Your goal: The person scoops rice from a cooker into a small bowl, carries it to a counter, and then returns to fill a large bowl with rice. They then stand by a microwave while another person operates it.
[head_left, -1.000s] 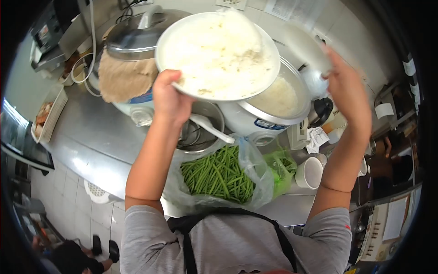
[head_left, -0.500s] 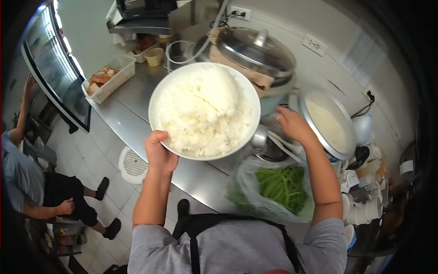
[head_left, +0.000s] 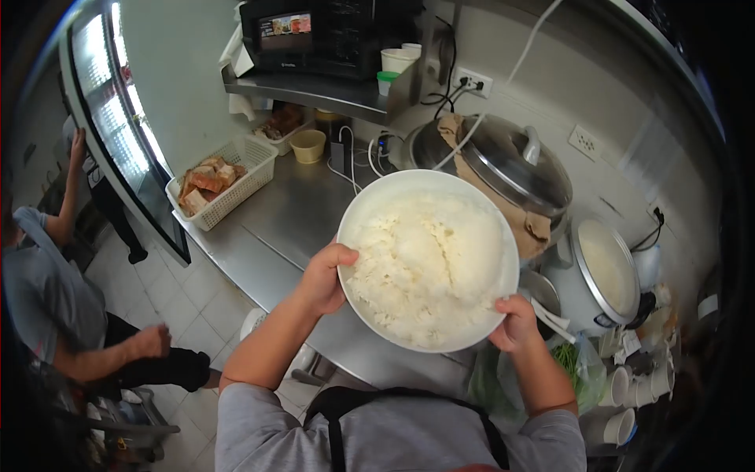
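Note:
A large white bowl [head_left: 351, 228] heaped with cooked white rice [head_left: 425, 267] is held up over the steel counter, tilted so its contents face me. My left hand [head_left: 326, 277] grips its left side, thumb over the rim and fingers hidden underneath. On the lower right rim, my right hand [head_left: 516, 321] also has its thumb on top, with the fingers curled below. Behind the bowl stands a big cooker [head_left: 515, 165] with a metal lid and a brown cloth around it. An open rice pot [head_left: 605, 271] sits to the right.
A white basket of meat pieces [head_left: 212, 187] stands at the counter's left, near a small tub [head_left: 307, 146]. A microwave [head_left: 314, 39] rests on a shelf above. Bagged greens [head_left: 578, 370] and stacked cups [head_left: 641, 387] lie right. Another person [head_left: 63, 291] stands left beside a glass door [head_left: 118, 118].
My right hand, apart from the bowl before, now grips its right rim. The view has turned left, and the bowl appears farther right and lower. The other person's lower arm has risen.

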Motion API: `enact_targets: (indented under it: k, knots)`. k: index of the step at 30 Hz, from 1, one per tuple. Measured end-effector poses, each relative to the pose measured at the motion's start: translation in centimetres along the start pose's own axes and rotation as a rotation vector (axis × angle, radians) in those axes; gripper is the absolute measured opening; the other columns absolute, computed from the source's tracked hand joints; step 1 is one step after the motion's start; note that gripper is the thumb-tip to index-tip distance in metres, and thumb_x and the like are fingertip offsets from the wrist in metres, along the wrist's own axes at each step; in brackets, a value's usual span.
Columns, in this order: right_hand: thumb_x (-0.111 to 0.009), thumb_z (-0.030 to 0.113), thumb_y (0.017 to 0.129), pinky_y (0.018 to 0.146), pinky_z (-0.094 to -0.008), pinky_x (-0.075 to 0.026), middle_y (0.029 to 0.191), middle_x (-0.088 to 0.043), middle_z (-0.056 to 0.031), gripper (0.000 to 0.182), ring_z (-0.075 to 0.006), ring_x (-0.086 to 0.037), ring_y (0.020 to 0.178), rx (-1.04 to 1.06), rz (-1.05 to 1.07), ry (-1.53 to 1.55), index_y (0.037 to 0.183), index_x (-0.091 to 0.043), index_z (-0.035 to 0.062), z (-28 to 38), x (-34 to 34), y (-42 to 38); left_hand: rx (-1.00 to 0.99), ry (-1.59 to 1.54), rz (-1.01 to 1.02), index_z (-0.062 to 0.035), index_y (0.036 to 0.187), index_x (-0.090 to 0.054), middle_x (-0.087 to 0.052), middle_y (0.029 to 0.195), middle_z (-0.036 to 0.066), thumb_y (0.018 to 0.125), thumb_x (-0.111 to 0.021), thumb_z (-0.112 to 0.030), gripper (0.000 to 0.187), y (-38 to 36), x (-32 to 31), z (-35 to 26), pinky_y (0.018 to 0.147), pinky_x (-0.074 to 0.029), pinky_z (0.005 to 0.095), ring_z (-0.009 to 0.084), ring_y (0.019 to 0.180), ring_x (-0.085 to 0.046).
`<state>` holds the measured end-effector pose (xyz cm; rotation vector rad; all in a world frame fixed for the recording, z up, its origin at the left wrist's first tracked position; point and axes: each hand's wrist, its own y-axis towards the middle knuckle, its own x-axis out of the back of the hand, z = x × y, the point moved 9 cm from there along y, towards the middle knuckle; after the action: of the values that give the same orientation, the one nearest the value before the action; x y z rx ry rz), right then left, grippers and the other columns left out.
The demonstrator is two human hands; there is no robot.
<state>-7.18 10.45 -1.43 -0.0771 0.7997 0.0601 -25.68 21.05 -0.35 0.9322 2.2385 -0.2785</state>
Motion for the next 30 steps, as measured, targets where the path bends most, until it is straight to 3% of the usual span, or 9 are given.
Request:
enact_targets:
  k: [3, 4, 6, 8, 9, 12, 17, 24, 30]
  knots:
    - [-0.051, 0.014, 0.063, 0.088, -0.0421, -0.039, 0.110, -0.050, -0.0199, 0.058, -0.0319, -0.050, 0.100, 0.172, -0.086, -0.093, 0.116, -0.039, -0.0062, 1.4, -0.5, 0.6, 0.029, 0.299, 0.154, 0.0025, 0.116, -0.040, -0.050, 0.111, 0.016, 0.080, -0.039, -0.045, 0.060, 2.2, -0.4, -4.4, 0.086, -0.041, 0.0355, 0.0263, 0.097, -0.053]
    - [-0.050, 0.015, 0.063, 0.088, -0.0419, -0.039, 0.110, -0.050, -0.0199, 0.058, -0.0319, -0.051, 0.099, 0.208, -0.086, -0.079, 0.116, -0.039, -0.0061, 2.0, -0.8, 1.0, 0.038, 0.432, 0.230, -0.0027, 0.116, -0.042, -0.053, 0.108, 0.013, 0.080, -0.030, -0.059, 0.068, 4.0, 0.1, -6.1, 0.076, -0.046, 0.0327, 0.0223, 0.091, -0.056]
    - [-0.048, 0.016, 0.063, 0.088, -0.0417, -0.039, 0.109, -0.051, -0.0198, 0.058, -0.0320, -0.051, 0.098, 0.275, -0.103, -0.047, 0.116, -0.040, -0.0060, 3.0, -1.2, 1.5, -0.133, 0.739, -0.162, -0.0035, 0.110, -0.045, -0.056, 0.081, 0.007, 0.077, -0.035, -0.061, 0.067, 8.3, 4.6, -12.5, 0.044, -0.044, 0.0222, 0.0130, 0.063, -0.056]
    - [-0.047, 0.016, 0.062, 0.086, -0.0408, -0.041, 0.108, -0.052, -0.0193, 0.057, -0.0319, -0.053, 0.096, 0.303, -0.125, -0.043, 0.114, -0.041, -0.0057, 3.6, -1.6, 1.7, -0.331, 0.823, -0.453, -0.0019, 0.108, -0.046, -0.054, 0.079, 0.007, 0.078, -0.048, -0.048, 0.056, 12.4, 8.5, -18.7, 0.049, -0.044, 0.0254, 0.0137, 0.066, -0.054]
    - [-0.047, 0.016, 0.062, 0.086, -0.0406, -0.041, 0.108, -0.052, -0.0193, 0.056, -0.0319, -0.053, 0.096, 0.322, -0.144, -0.036, 0.114, -0.041, -0.0056, 3.6, -1.9, 1.8, -0.538, 1.006, -0.492, 0.0003, 0.109, -0.045, -0.055, 0.086, 0.012, 0.073, -0.056, -0.044, 0.058, 14.8, 9.5, -22.0, 0.061, -0.046, 0.0301, 0.0216, 0.074, -0.056]
    - [-0.047, 0.015, 0.062, 0.084, -0.0403, -0.043, 0.107, -0.052, -0.0194, 0.055, -0.0319, -0.053, 0.096, 0.408, -0.190, 0.000, 0.113, -0.042, -0.0052, 2.3, -3.1, 2.7, -0.888, 1.539, -0.777, -0.0009, 0.111, -0.044, -0.053, 0.094, 0.017, 0.067, -0.060, -0.047, 0.066, 18.2, 8.4, -26.8, 0.073, -0.044, 0.0349, 0.0257, 0.087, -0.054]
    - [-0.048, 0.016, 0.061, 0.084, -0.0402, -0.042, 0.108, -0.051, -0.0199, 0.058, -0.0317, -0.053, 0.096, 0.452, -0.376, -0.024, 0.114, -0.040, -0.0064, -1.6, -4.1, 4.3, -0.733, 1.650, -0.853, -0.0016, 0.115, -0.041, -0.048, 0.107, 0.020, 0.065, -0.062, -0.043, 0.068, 23.4, 9.9, -26.6, 0.085, -0.037, 0.0387, 0.0325, 0.100, -0.046]
    - [-0.053, 0.012, 0.064, 0.090, -0.0420, -0.037, 0.110, -0.049, -0.0190, 0.059, -0.0310, -0.050, 0.100, 0.264, -0.433, 0.154, 0.118, -0.036, -0.0049, -12.5, -1.6, 7.8, -1.159, 1.627, -0.464, -0.0004, 0.107, -0.046, -0.049, 0.099, 0.018, 0.067, -0.059, -0.029, 0.052, 22.1, 9.9, -25.8, 0.081, -0.037, 0.0406, 0.0344, 0.093, -0.046]
    - [-0.050, 0.012, 0.064, 0.053, -0.0389, -0.053, 0.106, -0.050, -0.0184, 0.059, -0.0292, -0.059, 0.077, 0.079, -0.527, 0.139, 0.119, -0.032, 0.0024, -23.3, 3.9, 13.3, -1.179, 1.707, -0.300, -0.0004, 0.108, -0.046, -0.050, 0.099, 0.018, 0.071, -0.057, -0.029, 0.048, 21.9, 9.6, -25.2, 0.082, -0.036, 0.0397, 0.0336, 0.093, -0.047]
